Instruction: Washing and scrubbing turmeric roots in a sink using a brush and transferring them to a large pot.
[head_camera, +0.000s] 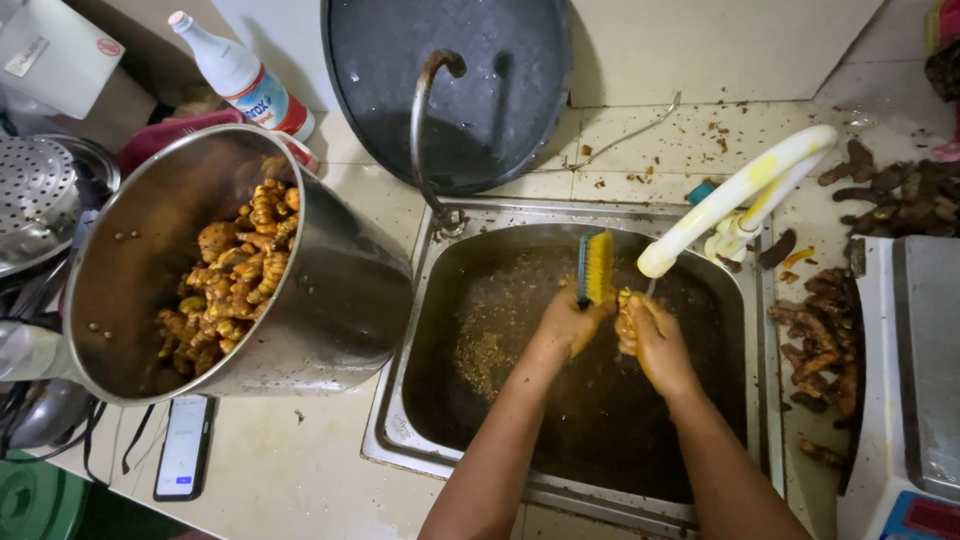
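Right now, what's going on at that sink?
A person is scrubbing a turmeric root over the sink. The left hand holds a brush against the root, which the right hand grips under the white tap. The sink holds murky brown water. A tilted steel pot to the left holds cleaned yellow roots; unwashed dark roots lie on the counter to the right.

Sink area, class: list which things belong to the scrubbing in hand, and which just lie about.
In use:
left hand holding brush
right hand holding turmeric root
sink
tap
pot of washed roots
unwashed roots

Lying about:
phone
bottle
dark pan
colander
scale
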